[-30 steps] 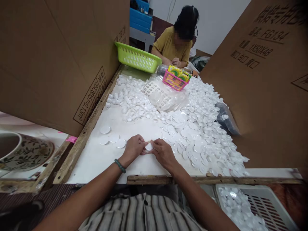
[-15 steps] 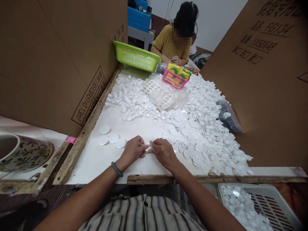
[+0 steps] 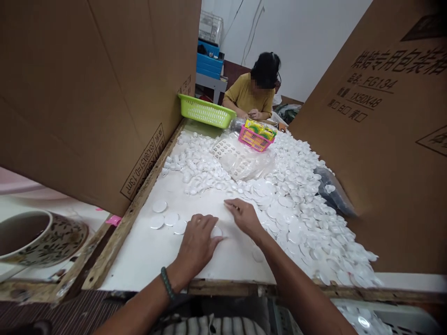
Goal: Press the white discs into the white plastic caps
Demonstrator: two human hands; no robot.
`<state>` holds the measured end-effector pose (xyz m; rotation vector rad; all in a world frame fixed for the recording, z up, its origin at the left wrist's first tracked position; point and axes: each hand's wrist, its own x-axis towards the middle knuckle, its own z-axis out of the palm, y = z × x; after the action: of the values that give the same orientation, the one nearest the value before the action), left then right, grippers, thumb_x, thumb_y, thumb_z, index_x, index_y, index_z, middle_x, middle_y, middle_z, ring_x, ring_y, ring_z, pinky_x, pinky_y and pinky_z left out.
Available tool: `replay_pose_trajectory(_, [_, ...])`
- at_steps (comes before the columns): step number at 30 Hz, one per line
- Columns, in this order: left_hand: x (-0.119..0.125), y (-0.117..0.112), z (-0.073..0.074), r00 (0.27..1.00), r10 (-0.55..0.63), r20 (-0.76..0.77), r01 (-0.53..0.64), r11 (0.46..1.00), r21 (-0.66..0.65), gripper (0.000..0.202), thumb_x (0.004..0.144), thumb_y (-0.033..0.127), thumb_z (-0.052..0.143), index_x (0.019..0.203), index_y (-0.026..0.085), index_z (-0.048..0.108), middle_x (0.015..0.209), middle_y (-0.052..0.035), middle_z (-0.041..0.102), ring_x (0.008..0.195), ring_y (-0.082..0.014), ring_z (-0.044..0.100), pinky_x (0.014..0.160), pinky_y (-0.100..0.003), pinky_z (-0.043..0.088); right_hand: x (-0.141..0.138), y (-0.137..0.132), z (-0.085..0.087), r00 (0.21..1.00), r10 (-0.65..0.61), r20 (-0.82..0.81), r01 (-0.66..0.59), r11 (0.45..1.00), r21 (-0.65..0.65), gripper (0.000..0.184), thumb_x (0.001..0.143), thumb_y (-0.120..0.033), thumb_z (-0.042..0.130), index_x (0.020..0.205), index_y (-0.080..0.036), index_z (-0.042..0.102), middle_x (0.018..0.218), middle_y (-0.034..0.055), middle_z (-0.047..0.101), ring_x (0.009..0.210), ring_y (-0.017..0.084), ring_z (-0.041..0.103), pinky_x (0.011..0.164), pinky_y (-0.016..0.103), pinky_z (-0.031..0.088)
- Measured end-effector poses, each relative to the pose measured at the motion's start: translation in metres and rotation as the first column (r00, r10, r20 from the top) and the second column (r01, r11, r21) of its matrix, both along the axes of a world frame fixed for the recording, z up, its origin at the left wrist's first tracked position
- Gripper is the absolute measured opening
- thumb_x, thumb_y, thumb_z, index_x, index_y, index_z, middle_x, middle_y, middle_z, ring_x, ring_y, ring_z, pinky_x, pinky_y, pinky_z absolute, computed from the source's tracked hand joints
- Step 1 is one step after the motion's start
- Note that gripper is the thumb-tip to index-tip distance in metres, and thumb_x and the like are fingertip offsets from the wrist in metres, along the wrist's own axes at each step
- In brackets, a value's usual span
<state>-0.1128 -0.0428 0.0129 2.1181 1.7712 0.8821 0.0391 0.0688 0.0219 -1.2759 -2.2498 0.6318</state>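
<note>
My left hand (image 3: 199, 242) is low over the white tabletop, palm down. Between its thumb and forefinger shows a round white disc (image 3: 217, 231), gripped near its edge. To the right and a little farther off, my right hand (image 3: 245, 217) has its thumb and fingertips pinched together; whatever may be in them is too small to make out. Several flat white discs (image 3: 159, 206) lie left of my left hand, one partly behind its fingers. Beside my right hand spreads a heap of white discs and small caps (image 3: 289, 211).
A clear plastic bag (image 3: 240, 160) and a pink basket of yellow packets (image 3: 256, 139) stand mid-table. Behind are a green basket (image 3: 207, 114) and a person in a yellow top (image 3: 240, 95). Cardboard walls (image 3: 104, 93) flank the table. At left is a patterned mug (image 3: 66, 237).
My hands, earlier together at one small white piece, have come apart. The right moved away from me, and the left has turned palm down with the disc. The camera view has tilted upward.
</note>
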Motion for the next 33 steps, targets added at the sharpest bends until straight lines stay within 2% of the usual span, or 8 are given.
replay_pose_trajectory(3, [-0.002, -0.001, -0.001, 0.992, -0.055, -0.112, 0.056, 0.998, 0.005, 0.021, 0.083, 0.022, 0.05, 0.103, 0.023, 0.056, 0.103, -0.0043, 0.061, 0.109, -0.0277, 0.043, 0.088, -0.045, 0.032, -0.006, 0.037, -0.005, 0.981, -0.093, 0.169, 0.067, 0.985, 0.157, 0.022, 0.085, -0.016, 0.047, 0.1, -0.02, 0.063, 0.098, 0.0062, 0.063, 0.094, 0.019, 0.055, 0.078, 0.029, 0.042])
replay_pose_trajectory(9, [-0.018, -0.002, 0.003, 0.941, 0.258, -0.219, -0.255, 0.966, 0.047, 0.017, 0.082, 0.017, 0.048, 0.095, 0.018, 0.059, 0.106, -0.0096, 0.06, 0.111, -0.0323, 0.041, 0.091, -0.052, 0.025, -0.009, 0.067, -0.011, 0.928, -0.036, 0.371, -0.024, 0.988, 0.155, 0.016, 0.083, -0.017, 0.052, 0.087, -0.018, 0.067, 0.1, 0.0075, 0.058, 0.089, 0.018, 0.054, 0.07, 0.025, 0.038])
replay_pose_trajectory(11, [-0.013, 0.004, 0.004, 0.959, 0.175, -0.224, -0.166, 0.984, 0.059, 0.019, 0.083, 0.019, 0.047, 0.099, 0.018, 0.058, 0.116, -0.0098, 0.056, 0.114, -0.0325, 0.038, 0.091, -0.05, 0.027, -0.01, 0.062, -0.011, 0.947, -0.028, 0.32, -0.005, 0.995, 0.1, 0.016, 0.084, -0.02, 0.051, 0.084, -0.019, 0.067, 0.09, 0.0051, 0.061, 0.081, 0.016, 0.055, 0.068, 0.024, 0.038])
replay_pose_trajectory(15, [0.014, 0.025, -0.002, 0.951, -0.208, -0.231, 0.218, 0.976, 0.016, 0.025, 0.084, 0.026, 0.051, 0.107, 0.021, 0.055, 0.12, -0.0091, 0.053, 0.119, -0.0302, 0.035, 0.09, -0.044, 0.032, -0.008, 0.048, -0.008, 0.972, 0.015, 0.235, 0.013, 0.993, -0.116, 0.02, 0.083, -0.028, 0.054, 0.073, -0.019, 0.067, 0.068, 0.0002, 0.062, 0.066, 0.013, 0.055, 0.061, 0.023, 0.037])
replay_pose_trajectory(18, [0.025, 0.037, -0.008, 0.93, -0.273, -0.244, 0.271, 0.962, -0.043, 0.021, 0.082, 0.03, 0.054, 0.1, 0.019, 0.056, 0.107, -0.0095, 0.058, 0.118, -0.0306, 0.037, 0.087, -0.044, 0.033, 0.001, 0.037, -0.004, 0.969, -0.028, 0.244, 0.047, 0.996, -0.072, 0.024, 0.086, -0.03, 0.05, 0.073, -0.018, 0.066, 0.068, 0.0007, 0.061, 0.067, 0.013, 0.054, 0.062, 0.023, 0.037])
replay_pose_trajectory(23, [0.013, 0.03, -0.011, 0.964, -0.175, -0.201, 0.168, 0.985, -0.047, 0.015, 0.084, 0.027, 0.052, 0.096, 0.019, 0.057, 0.106, -0.0078, 0.059, 0.113, -0.0272, 0.041, 0.088, -0.041, 0.032, 0.014, 0.021, -0.002, 0.964, 0.019, 0.264, -0.05, 0.993, 0.109, 0.015, 0.08, -0.026, 0.06, 0.092, -0.017, 0.063, 0.092, 0.0045, 0.059, 0.084, 0.015, 0.053, 0.07, 0.025, 0.04])
replay_pose_trajectory(28, [0.007, 0.025, -0.01, 0.985, 0.106, -0.139, -0.111, 0.993, -0.031, 0.032, 0.08, 0.02, 0.056, 0.112, 0.019, 0.051, 0.103, -0.0084, 0.062, 0.107, -0.0271, 0.046, 0.089, -0.045, 0.027, 0.006, 0.013, -0.008, 0.954, 0.066, 0.294, -0.102, 0.989, 0.109, 0.005, 0.08, -0.014, 0.058, 0.081, -0.015, 0.063, 0.089, 0.0051, 0.059, 0.086, 0.016, 0.052, 0.071, 0.026, 0.041])
replay_pose_trajectory(33, [0.01, 0.032, -0.013, 0.989, 0.131, -0.074, -0.136, 0.989, -0.059, 0.033, 0.079, 0.017, 0.055, 0.111, 0.02, 0.051, 0.096, -0.0086, 0.064, 0.107, -0.0262, 0.046, 0.089, -0.044, 0.026, 0.006, -0.006, -0.006, 0.97, 0.133, 0.205, -0.162, 0.978, 0.129, 0.014, 0.085, -0.016, 0.05, 0.081, -0.018, 0.063, 0.088, 0.0049, 0.06, 0.084, 0.016, 0.053, 0.071, 0.026, 0.041])
